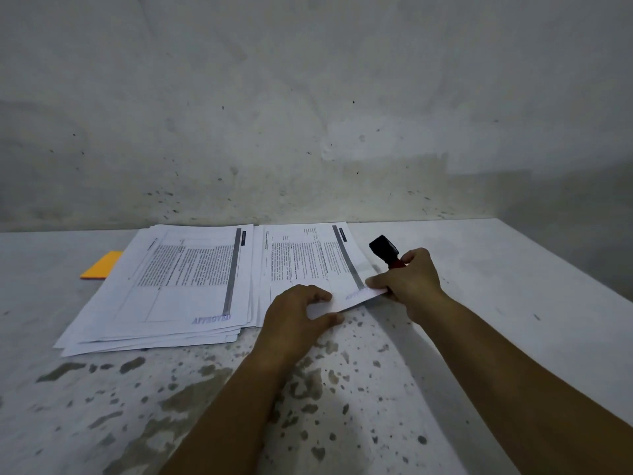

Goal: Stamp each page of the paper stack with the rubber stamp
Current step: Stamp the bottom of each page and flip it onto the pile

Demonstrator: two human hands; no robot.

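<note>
My left hand (298, 313) and right hand (407, 282) both pinch the stamped page (308, 265); the right also grips the stamp (385, 250), which could smear ink.

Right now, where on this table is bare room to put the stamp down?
Free: the table right of the right hand, out to its right edge; also the speckled near strip in front of the stamped pile. Crowded: the back middle, where the pile, the page being lifted and both hands meet; an orange pad lies at far left.
</note>
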